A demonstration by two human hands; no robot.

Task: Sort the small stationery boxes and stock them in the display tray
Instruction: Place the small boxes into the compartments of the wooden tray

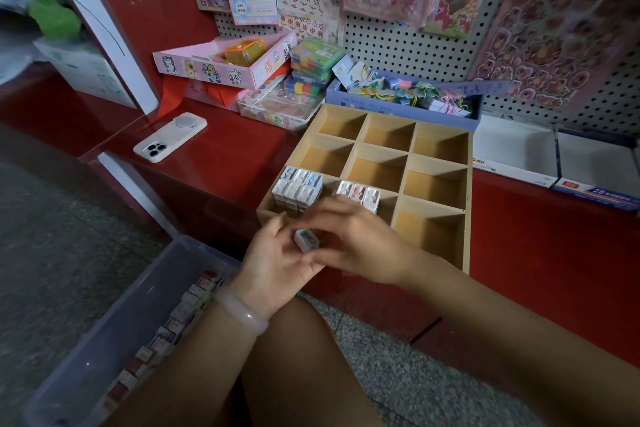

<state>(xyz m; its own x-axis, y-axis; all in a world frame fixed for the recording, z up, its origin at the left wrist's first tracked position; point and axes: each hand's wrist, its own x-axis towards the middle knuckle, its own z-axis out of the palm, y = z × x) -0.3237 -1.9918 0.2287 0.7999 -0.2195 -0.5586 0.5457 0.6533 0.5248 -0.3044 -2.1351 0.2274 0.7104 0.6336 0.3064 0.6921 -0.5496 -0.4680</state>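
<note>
A wooden display tray (465,184) with a grid of compartments sits on the red shelf. Its near-left compartment holds several grey-white small boxes (297,188); the compartment beside it holds a row of pinkish boxes (358,194). In front of the tray, my left hand (273,263) and my right hand (360,236) meet around one small grey box (305,239), both pinching it. A clear plastic bin (114,315) on the floor at lower left holds a line of several more small boxes (173,322).
A white phone (169,137) lies on the red shelf left of the tray. Behind the tray are a blue box of clips (401,97), stacked coloured packs (311,69) and a pink tray (221,62). White cartons (554,156) stand to the right. Sticker sheets hang on the pegboard.
</note>
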